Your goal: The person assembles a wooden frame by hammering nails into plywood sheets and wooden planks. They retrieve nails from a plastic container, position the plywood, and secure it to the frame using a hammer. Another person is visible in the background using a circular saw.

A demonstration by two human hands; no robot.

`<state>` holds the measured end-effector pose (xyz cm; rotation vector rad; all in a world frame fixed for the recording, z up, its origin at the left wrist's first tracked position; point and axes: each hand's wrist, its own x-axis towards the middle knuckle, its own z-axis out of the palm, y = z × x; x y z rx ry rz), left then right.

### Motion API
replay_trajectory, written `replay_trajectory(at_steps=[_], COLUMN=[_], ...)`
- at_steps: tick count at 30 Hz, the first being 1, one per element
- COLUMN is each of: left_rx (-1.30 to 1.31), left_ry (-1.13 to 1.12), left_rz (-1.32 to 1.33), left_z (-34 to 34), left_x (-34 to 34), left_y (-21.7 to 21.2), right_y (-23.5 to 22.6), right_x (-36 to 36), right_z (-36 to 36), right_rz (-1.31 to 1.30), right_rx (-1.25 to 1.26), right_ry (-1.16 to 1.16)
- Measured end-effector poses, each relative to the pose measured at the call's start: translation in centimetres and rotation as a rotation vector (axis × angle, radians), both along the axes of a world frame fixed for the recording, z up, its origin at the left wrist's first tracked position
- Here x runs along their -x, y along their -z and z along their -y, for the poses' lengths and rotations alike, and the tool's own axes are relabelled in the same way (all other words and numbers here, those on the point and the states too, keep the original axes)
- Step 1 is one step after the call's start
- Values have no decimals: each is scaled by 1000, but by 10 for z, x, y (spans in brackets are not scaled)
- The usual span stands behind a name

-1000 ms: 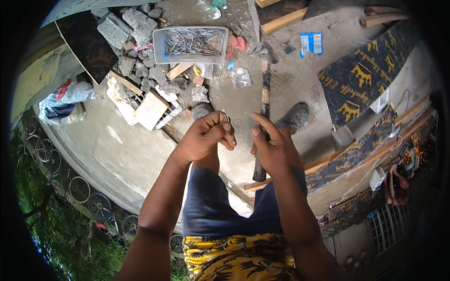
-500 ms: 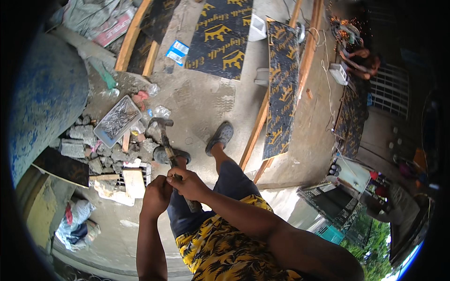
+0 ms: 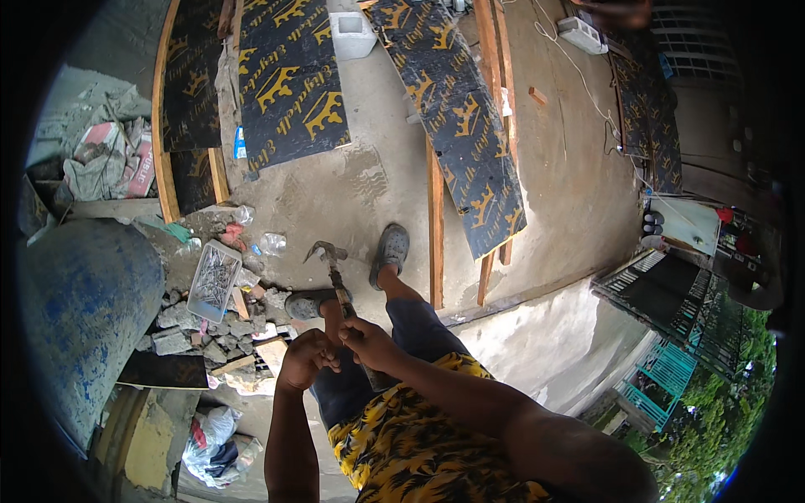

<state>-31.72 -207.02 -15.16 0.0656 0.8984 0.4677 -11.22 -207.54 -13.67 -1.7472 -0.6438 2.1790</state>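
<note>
My right hand is wrapped round the handle of a claw hammer. The hammer head points away from me, above the floor near my shoes, and the butt end comes back toward my shirt. Beside it on the left, my left hand is closed with curled fingers; whatever it may hold is too small or hidden to name. Ahead and to the left, a clear plastic tub of loose nails stands tilted on broken rubble.
Black printed plywood panels lie ahead, one long sheet resting over timber beams. A hollow block stands between them. At left are a blue drum and rubble. A cord trails across the floor at right.
My view has swung to the left. My hands, pressed together before, are now slightly apart, the right still on the hammer. The person grinding with sparks at the far right has mostly left the picture.
</note>
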Motion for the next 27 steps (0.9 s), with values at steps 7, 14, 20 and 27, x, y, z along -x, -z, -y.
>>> replay_trajectory(at_steps=[7,14,20,27], left_rx=[-91,-165,-943,321], left_ry=[45,99,639,49], left_rz=[193,33,-528,116], left_z=[-93,-145,-115,-83], left_x=[-105,-220,-278,-267], left_y=[-16,-16,-16,31], right_y=[-37,-46,-47,-41], right_x=[-104,-190,-219,-204], right_z=[-48,-70,-61,-34], right_rz=[85,205,376,573], right_rx=[-124,-452,-564,-425], right_ry=[98,303,350,317])
